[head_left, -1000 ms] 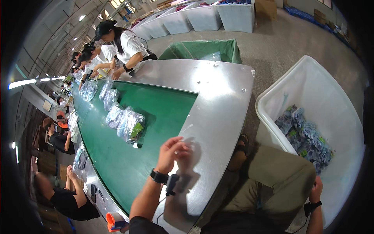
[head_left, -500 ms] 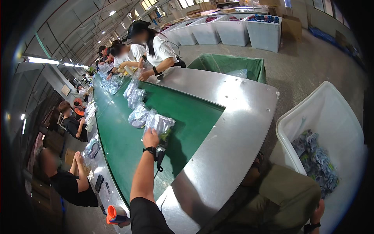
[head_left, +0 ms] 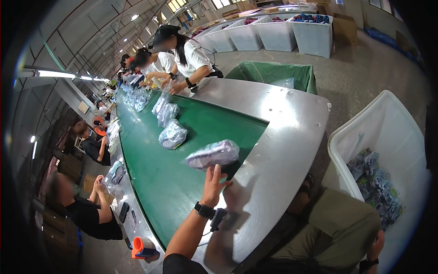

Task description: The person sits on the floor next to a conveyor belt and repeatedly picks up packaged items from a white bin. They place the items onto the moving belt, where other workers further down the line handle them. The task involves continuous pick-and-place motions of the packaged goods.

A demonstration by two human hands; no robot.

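Observation:
My left hand [head_left: 213, 186] is open, its fingers spread and fingertips at the lower edge of a clear plastic bag [head_left: 213, 154]. A pale, shoe-shaped item with a dark stripe shows through the plastic. This bag is over the green belt [head_left: 155, 182], close to the metal rim [head_left: 273, 155]. Farther along the belt, another bagged item [head_left: 173, 134] sits apart from it, with more bags [head_left: 167, 114] behind. My right hand [head_left: 377, 246] hangs low at the right, between my leg and a white bin [head_left: 340, 150]; its fingers are mostly hidden.
Bluish-grey pieces [head_left: 376, 187] lie heaped in the white bin. A green-lined container [head_left: 273, 75] stands beyond the rim. Co-workers [head_left: 194, 59] handle bags across the belt; another person [head_left: 91, 210] sits at the left. An orange-and-blue cup [head_left: 142, 249] and a phone [head_left: 123, 212] rest at the left edge.
The nearest bag has moved right and toward me, away from the row of bags. My left hand has moved right with it, and its fingers are now spread.

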